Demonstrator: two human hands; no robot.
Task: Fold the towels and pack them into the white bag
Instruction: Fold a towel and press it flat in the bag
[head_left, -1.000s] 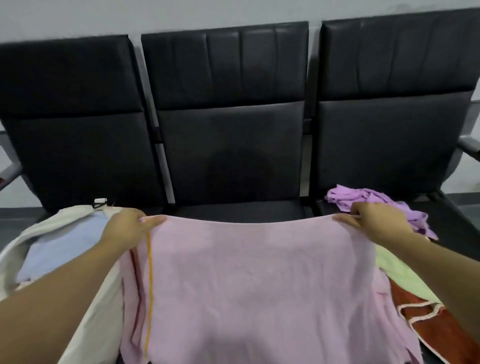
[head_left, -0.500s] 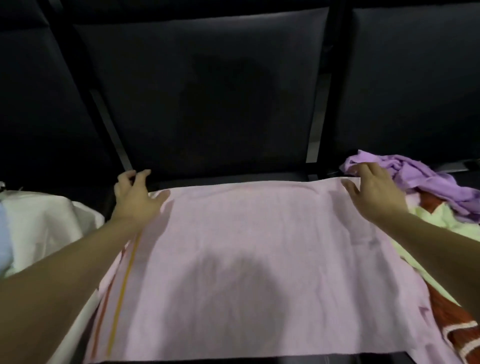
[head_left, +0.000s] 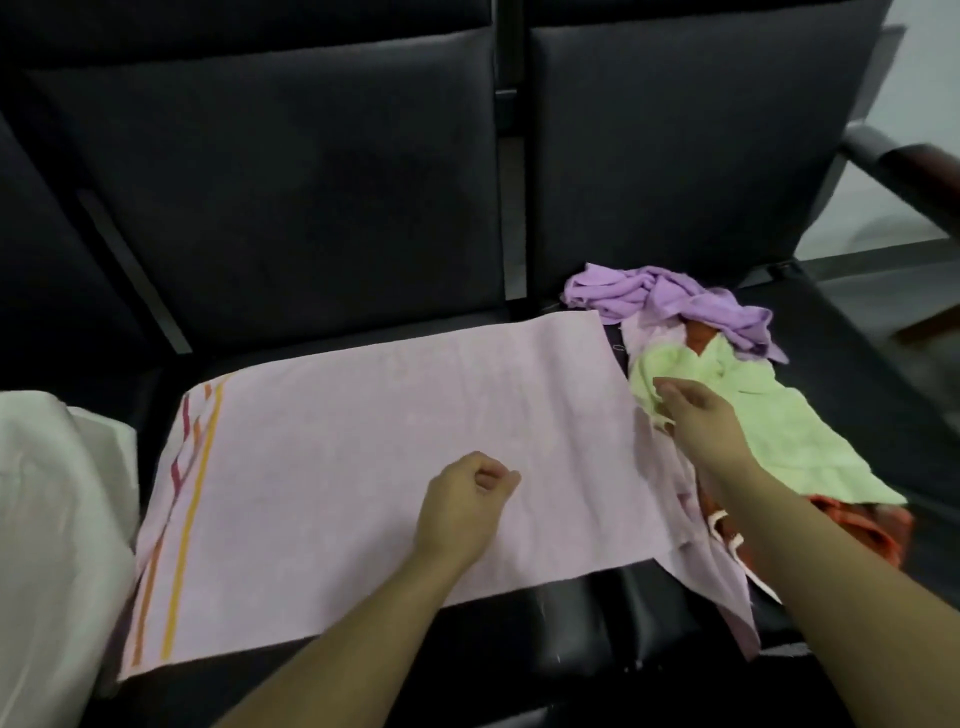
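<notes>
Where the middle seat (head_left: 571, 623) of the black bench carries it, the pink towel (head_left: 363, 467) lies spread flat, its striped end toward the seat's left edge and the white bag (head_left: 47, 519) just beside that. The left hand (head_left: 462, 512) hovers over the towel's middle, fingers curled, gripping nothing. At the towel's right edge, the right hand (head_left: 696, 423) pinches the green towel (head_left: 779, 441), heaped with purple (head_left: 675, 301) and orange (head_left: 857, 525) towels.

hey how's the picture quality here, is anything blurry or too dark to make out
Head view: dim overall, the black seats nearly swallow detail; motion smear at the right edge around the armrest; the pink towel and both hands, left and right, read clearly; wide-angle bending toward the corners.
</notes>
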